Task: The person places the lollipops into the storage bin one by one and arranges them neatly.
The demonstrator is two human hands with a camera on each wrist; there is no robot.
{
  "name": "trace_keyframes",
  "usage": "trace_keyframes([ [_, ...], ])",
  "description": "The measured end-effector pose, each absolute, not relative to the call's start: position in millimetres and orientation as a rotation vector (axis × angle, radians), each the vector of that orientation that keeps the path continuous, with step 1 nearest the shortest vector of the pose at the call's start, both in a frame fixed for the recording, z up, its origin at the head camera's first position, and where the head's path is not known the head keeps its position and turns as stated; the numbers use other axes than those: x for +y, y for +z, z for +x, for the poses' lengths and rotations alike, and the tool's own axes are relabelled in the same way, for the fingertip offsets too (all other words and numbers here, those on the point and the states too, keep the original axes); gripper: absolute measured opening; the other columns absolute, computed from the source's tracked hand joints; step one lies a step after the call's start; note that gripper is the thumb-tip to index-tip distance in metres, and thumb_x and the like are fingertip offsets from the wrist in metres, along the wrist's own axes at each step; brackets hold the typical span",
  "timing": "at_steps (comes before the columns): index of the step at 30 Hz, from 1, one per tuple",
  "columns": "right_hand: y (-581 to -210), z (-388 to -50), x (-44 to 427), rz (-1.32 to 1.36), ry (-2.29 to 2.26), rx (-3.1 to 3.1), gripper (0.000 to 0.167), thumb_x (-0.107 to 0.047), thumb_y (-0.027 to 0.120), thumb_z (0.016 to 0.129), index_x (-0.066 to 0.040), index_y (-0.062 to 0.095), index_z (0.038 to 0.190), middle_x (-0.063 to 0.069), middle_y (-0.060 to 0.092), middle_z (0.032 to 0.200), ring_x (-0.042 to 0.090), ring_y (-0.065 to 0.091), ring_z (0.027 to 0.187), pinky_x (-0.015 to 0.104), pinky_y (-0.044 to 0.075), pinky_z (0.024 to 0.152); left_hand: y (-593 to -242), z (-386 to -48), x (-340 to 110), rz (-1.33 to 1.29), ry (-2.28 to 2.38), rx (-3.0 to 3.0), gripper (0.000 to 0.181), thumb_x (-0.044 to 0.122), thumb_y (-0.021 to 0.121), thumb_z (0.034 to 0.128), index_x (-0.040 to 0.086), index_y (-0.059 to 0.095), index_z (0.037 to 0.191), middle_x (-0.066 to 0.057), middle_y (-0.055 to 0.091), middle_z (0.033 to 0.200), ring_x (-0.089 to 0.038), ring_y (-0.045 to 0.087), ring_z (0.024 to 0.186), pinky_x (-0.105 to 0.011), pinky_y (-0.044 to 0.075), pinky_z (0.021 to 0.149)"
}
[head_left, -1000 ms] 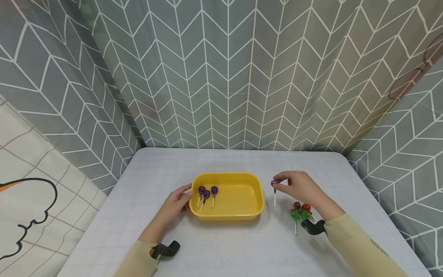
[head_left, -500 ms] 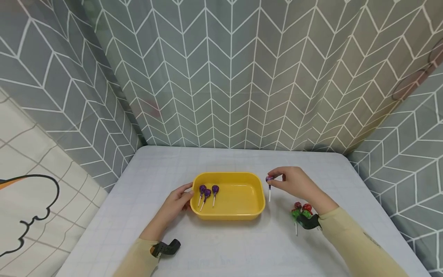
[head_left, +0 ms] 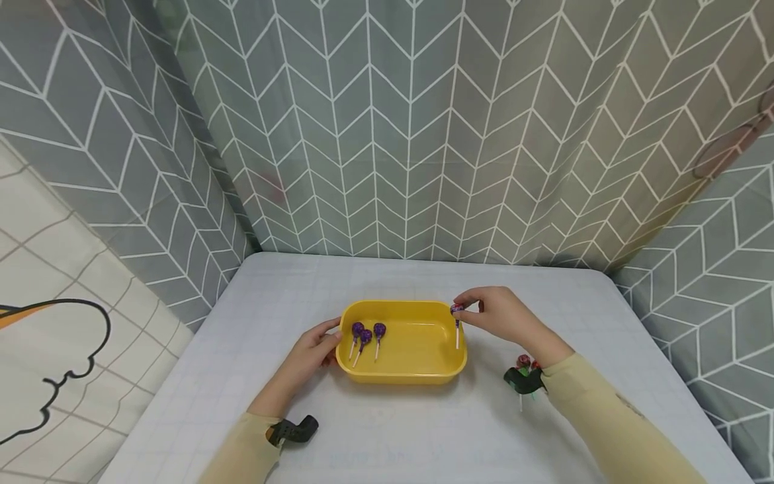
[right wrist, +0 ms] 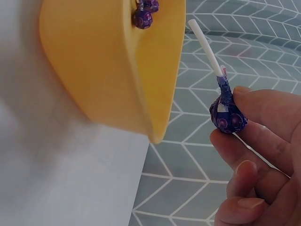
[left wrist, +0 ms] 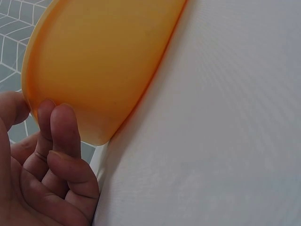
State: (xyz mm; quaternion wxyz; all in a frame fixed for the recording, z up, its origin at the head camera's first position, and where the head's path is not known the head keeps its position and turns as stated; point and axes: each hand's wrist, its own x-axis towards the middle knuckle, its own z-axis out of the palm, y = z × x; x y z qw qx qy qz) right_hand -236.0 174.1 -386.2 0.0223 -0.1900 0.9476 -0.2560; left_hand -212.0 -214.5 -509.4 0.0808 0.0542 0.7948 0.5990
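My right hand pinches a purple-wrapped lollipop by its head between thumb and fingers. In the head view this lollipop appears over the right rim of a yellow tray, its white stick pointing down. At the tray's left end, my left hand grips the rim, thumb on top and the other fingers against the outer wall, as the left wrist view shows of the fingers. Three purple lollipops lie in the left part of the tray.
Lollipops with red and green wrappers lie on the white-covered table right of the tray, partly hidden by the right wrist's black camera. Another black camera sits on the left wrist. Patterned curtains enclose the table.
My right hand has carried its lollipop leftward, from beside the tray to over its right rim. The left hand keeps its grip on the tray, and the head view has shifted slightly.
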Motion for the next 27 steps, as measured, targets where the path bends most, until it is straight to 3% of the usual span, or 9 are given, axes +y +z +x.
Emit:
trace_keyframes([
  [16,-386,-246,150,-0.686,-0.791,2.891,0.023,-0.032,0.075,0.089,-0.019,0.074,0.108,-0.009,0.069,0.095,0.018,0.050,0.074,0.032,0.046,0.061,-509,-213,-214,0.142,1.795,2.356,0.050,0.041,0.058,0.0999,0.021,0.050,0.145,-0.011,0.068,0.086,-0.027,0.060,0.072,-0.034,0.050,0.063],
  [27,-382,-254,131,-0.763,-0.767,2.871,0.022,-0.031,0.075,0.089,-0.018,0.075,0.107,-0.010,0.069,0.096,0.016,0.053,0.079,0.032,0.046,0.070,-510,-213,-214,0.137,1.797,2.350,0.054,0.046,0.058,0.0981,0.022,0.049,0.145,-0.010,0.068,0.087,-0.027,0.061,0.072,-0.034,0.050,0.064],
])
